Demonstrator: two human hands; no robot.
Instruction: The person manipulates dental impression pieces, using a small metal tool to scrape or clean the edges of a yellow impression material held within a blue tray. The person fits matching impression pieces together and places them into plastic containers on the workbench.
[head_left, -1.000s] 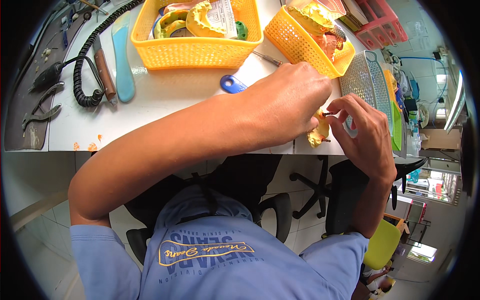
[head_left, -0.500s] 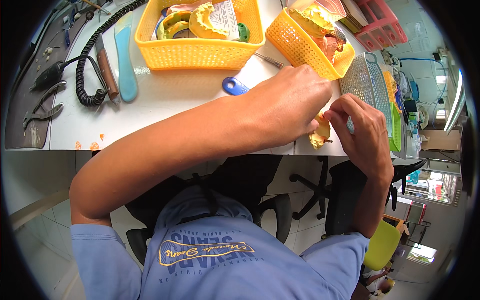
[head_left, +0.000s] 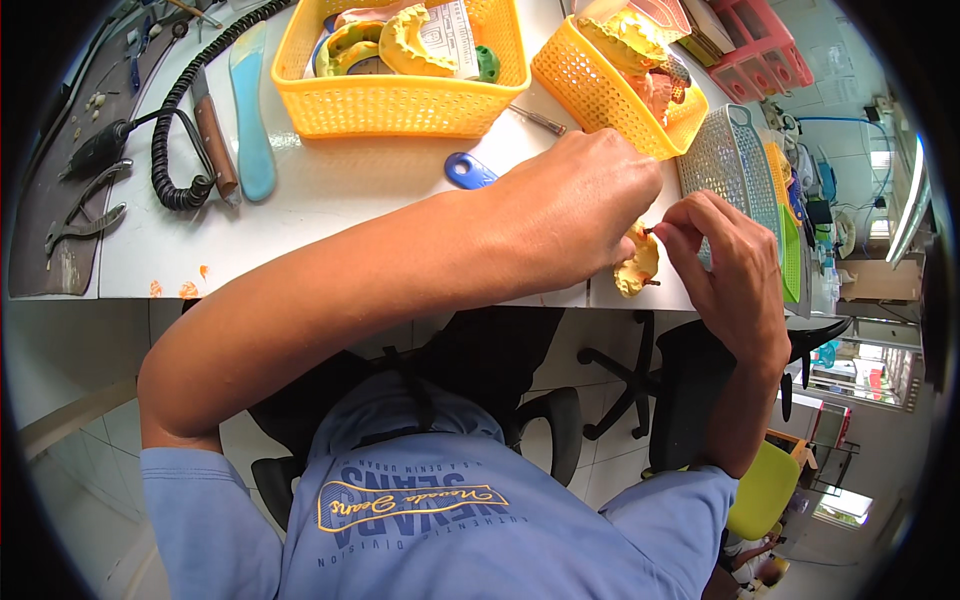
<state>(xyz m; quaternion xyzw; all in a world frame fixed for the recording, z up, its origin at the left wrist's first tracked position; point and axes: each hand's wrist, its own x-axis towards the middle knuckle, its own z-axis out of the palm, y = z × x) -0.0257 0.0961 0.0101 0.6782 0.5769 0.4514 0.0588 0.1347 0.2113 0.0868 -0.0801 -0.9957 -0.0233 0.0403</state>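
My left hand reaches across the front edge of the white table and grips a small yellow dental cast, most of it hidden under the fingers. My right hand is pinched on a thin dark pin at the cast's upper side. Both hands meet just over the table's edge, at the right.
Two yellow baskets with more yellow casts stand at the back. A blue-handled tool, a light-blue spatula, a knife, a coiled black cable and pliers lie to the left. A grey mesh tray sits right.
Both hands have shifted slightly right and down along the table edge with the cast. The right fingers have drawn a little away from the cast, holding the pin.
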